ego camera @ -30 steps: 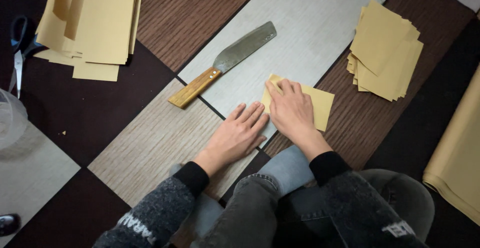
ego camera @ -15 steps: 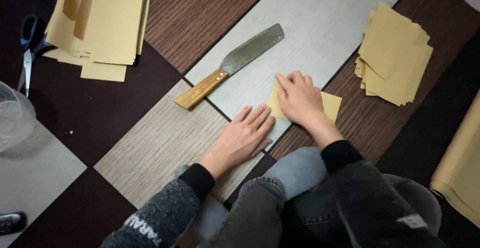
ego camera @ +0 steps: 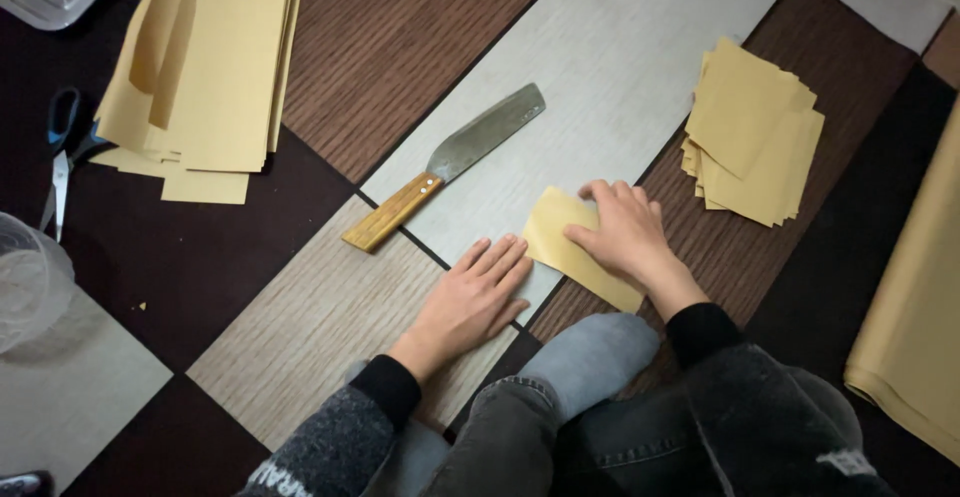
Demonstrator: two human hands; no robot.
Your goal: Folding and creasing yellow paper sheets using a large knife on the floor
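Paper comes first: a small folded yellow sheet [ego camera: 572, 250] lies on the patterned floor mat [ego camera: 620, 67], just past the person's knees, near the middle of the view. The right hand [ego camera: 622, 232] lies flat over its 3 o'clock half, fingers spread and pressing down, apparently to hold the fold in place; it grips nothing. The left hand [ego camera: 478, 292] rests open, palm down on the mat at 8 o'clock from the sheet, fingertips just beside its near edge, seemingly steadying the person rather than holding anything.

At 10 o'clock from the sheet lies a broad knife [ego camera: 446, 167] with a wooden handle, blade pointing away toward 1 o'clock, close enough to be picked up. At 2 o'clock sits a loose pile of yellow squares [ego camera: 752, 132], much the same size as the sheet. Far off at 10 o'clock, long yellow strips [ego camera: 205, 62] lie stacked, with scissors [ego camera: 62, 152] just beside them at 9 o'clock. A clear plastic tub [ego camera: 25, 282] stands at the left edge, and a large yellow roll [ego camera: 915, 307] runs along the right edge.
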